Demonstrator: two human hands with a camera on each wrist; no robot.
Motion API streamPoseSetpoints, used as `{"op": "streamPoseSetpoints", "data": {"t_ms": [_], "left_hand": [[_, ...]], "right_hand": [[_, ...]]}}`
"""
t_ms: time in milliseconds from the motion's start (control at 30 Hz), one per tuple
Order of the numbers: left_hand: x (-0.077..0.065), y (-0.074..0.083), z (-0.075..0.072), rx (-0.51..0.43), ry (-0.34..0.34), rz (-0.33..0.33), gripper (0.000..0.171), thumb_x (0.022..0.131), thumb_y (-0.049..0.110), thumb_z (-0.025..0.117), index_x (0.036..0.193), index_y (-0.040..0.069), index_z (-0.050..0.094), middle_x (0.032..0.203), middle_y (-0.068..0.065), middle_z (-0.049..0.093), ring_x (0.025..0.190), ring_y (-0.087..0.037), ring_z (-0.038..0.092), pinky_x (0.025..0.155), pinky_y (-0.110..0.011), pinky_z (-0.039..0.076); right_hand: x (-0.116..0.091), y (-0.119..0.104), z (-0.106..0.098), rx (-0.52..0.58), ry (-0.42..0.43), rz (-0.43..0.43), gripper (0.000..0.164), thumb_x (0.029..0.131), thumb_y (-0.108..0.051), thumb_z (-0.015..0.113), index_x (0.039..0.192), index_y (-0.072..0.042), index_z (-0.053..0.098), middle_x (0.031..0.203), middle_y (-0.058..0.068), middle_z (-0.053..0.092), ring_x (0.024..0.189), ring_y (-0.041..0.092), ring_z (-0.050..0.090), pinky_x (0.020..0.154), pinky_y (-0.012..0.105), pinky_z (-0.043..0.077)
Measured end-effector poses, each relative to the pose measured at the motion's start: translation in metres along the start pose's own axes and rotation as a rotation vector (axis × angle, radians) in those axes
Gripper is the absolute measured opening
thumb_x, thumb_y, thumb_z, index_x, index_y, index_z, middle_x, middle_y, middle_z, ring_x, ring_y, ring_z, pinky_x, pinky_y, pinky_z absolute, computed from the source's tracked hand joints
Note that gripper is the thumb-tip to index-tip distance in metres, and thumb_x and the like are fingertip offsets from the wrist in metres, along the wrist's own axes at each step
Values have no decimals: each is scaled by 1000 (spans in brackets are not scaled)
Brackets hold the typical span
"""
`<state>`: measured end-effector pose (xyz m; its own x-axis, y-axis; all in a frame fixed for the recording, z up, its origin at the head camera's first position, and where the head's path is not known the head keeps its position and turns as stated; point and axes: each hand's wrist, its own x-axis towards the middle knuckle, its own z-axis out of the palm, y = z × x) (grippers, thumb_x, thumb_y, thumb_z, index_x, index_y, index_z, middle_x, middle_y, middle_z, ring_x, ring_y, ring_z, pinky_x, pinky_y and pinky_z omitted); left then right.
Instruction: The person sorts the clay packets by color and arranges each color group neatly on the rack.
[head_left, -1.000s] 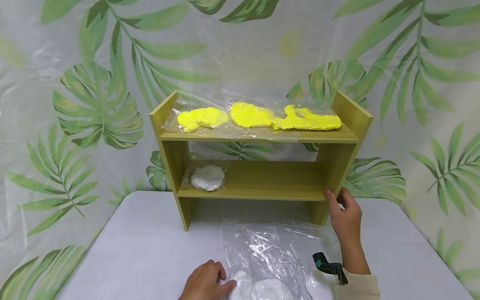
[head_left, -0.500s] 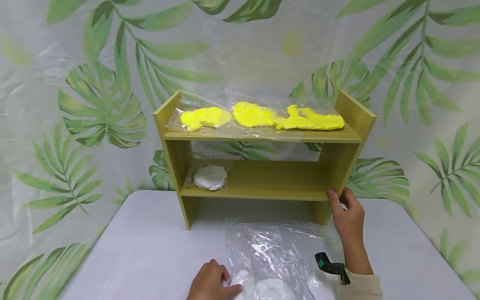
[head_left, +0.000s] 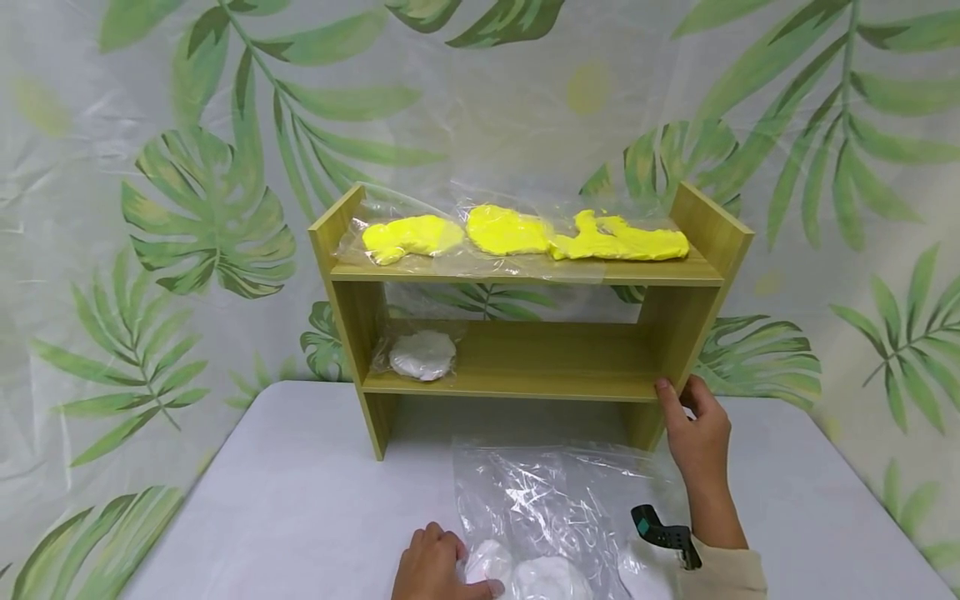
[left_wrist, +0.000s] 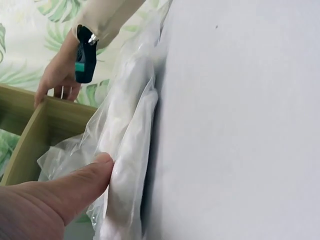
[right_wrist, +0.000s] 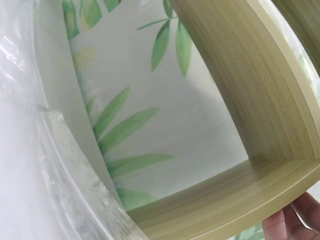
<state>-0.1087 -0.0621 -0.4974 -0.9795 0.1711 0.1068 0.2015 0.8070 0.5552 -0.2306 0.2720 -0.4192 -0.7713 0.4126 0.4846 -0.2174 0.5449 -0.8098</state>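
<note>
Tan, wood-look shelf (head_left: 510,393) stands on the table. My right hand (head_left: 697,433) grips its right side panel, thumb on the front edge and fingers round the outer face. In the right wrist view its fingers (right_wrist: 295,222) show behind the panel edge. My left hand (head_left: 435,562) is at the left edge of a clear plastic bag (head_left: 525,492) that holds white clay-like lumps (head_left: 551,579). Its thumb (left_wrist: 87,180) lies nearly straight on the bagged white lump in the left wrist view. The left hand's other fingertips are hidden there.
Yellow clay-like lumps (head_left: 506,231) in clear bags lie on the shelf's top board. At the left of the middle board lies a bagged white lump (head_left: 423,355). The white table (head_left: 300,500) ends at a leaf-print backdrop (head_left: 225,250).
My left hand has slid right, and its thumb has come further over the white lump. The right hand keeps its grip on the panel. The head view has shifted slightly.
</note>
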Motion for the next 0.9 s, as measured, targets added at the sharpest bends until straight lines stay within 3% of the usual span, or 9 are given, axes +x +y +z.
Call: {"op": "streamPoseSetpoints", "data": {"t_ms": [167, 300, 600, 733, 900], "left_hand": [[-1, 0, 6, 38, 36, 38, 55, 61, 59, 82, 74, 12, 55, 74, 4, 38, 71, -15, 38, 59, -30, 33], [0, 0, 8, -9, 24, 40, 55, 61, 54, 83, 76, 13, 50, 72, 6, 36, 69, -13, 35, 59, -28, 31], [1, 2, 6, -149, 33, 23, 55, 60, 40, 87, 81, 15, 43, 65, 7, 37, 61, -7, 34, 53, -24, 31], [2, 1, 4, -262, -6, -6, 53, 61, 34, 88, 84, 15, 44, 65, 8, 37, 59, -5, 34, 53, -23, 31], [4, -1, -1, -454, -101, -68, 45, 63, 25, 85, 89, 11, 51, 71, 4, 43, 62, -6, 40, 56, -23, 35]], "right_hand": [[0, 0, 0, 4, 10, 4, 32, 96, -34, 59, 118, -13, 65, 99, 1, 67, 86, -4, 55, 69, 9, 43], [-1, 0, 0, 19, 19, 5, 30, 95, -33, 61, 116, -13, 67, 95, -6, 66, 85, -4, 56, 68, 10, 43], [1, 2, 0, 28, 19, -1, 29, 94, -33, 62, 116, -14, 67, 94, -8, 66, 85, -4, 56, 69, 10, 43], [2, 2, 0, 24, 17, 0, 30, 95, -34, 61, 117, -15, 66, 95, -7, 66, 85, -4, 56, 70, 9, 43], [2, 2, 1, 23, 15, 3, 29, 95, -33, 61, 116, -15, 66, 94, -7, 66, 85, -4, 56, 70, 9, 43]]}}
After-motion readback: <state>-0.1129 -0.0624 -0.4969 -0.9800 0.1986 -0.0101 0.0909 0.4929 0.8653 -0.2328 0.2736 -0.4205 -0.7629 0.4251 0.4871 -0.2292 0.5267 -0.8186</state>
